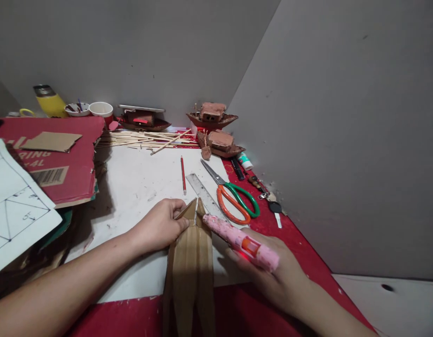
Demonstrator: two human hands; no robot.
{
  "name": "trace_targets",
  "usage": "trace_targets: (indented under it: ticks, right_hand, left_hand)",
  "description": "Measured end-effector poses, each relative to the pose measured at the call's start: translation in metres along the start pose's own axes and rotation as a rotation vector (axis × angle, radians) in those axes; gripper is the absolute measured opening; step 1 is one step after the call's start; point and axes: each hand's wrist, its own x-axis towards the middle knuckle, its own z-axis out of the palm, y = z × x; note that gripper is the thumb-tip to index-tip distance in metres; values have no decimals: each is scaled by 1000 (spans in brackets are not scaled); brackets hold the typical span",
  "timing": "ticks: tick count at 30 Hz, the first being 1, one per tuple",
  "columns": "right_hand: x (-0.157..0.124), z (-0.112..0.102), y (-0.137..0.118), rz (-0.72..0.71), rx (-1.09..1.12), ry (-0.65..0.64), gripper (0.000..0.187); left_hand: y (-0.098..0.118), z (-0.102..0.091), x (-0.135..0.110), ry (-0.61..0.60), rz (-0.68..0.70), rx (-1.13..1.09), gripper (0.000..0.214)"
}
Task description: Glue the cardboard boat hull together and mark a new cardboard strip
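Note:
My left hand [167, 223] pinches the far left edge of a folded brown cardboard piece [184, 262], cut into long pointed strips. At the piece's far end, two pointed flaps stand with a narrow gap between them. My right hand [272, 267] is wrapped round a pink glue gun [230, 232], whose nozzle is at the right flap, close to the gap; whether it touches is hard to tell. A clear ruler [202, 192] and scissors [234, 196] with orange and green handles lie just beyond. A red pencil [183, 174] lies to their left.
Thin wooden sticks [142, 139] lie across the back, below brown model boats [212, 114]. Left are a red cardboard sheet [76, 159] and a paper with drawn lines [16, 210]. Keys [275, 208] lie near the right wall. A white cup [100, 109] and yellow bottle [50, 100] stand back left.

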Motion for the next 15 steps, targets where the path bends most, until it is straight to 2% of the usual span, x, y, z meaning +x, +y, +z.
trace_targets:
  ticks: [4, 15]
  right_hand:
    - [1, 1, -1, -12, -10, -4, 45]
    - [-3, 4, 0, 31, -84, -35, 36]
  left_hand:
    - [-2, 0, 1, -21, -1, 77, 7]
    - [0, 0, 0, -37, -5, 61, 10]
